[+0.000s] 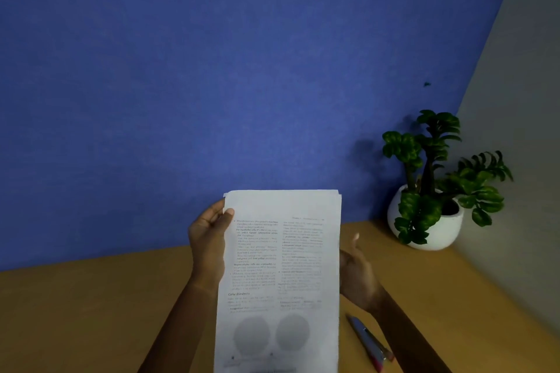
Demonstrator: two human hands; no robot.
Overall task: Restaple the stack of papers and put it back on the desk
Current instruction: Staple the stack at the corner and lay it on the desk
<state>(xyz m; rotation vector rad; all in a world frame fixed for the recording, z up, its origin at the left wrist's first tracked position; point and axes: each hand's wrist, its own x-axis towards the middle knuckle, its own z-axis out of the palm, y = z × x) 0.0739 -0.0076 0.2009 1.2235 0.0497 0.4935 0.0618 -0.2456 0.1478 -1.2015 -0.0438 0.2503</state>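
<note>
Now I hold the papers (281,275) upright above the surface (91,312). My left hand (209,239) grips their edge at 10 o'clock, thumb on the front page. My right hand (356,272) sits at 3 o'clock beside the sheets, fingers loosely spread, partly hidden by them. I judge the stapling is not yet done: next I must take the slim blue-pink tool (368,342) at 5 o'clock, too blurred to be sure it is a stapler. The papers' bottom is cut off, and no staple shows.

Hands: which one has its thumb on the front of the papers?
The left hand: its thumb lies on the papers near the top. The right hand is beside the other edge, off the front.
</note>
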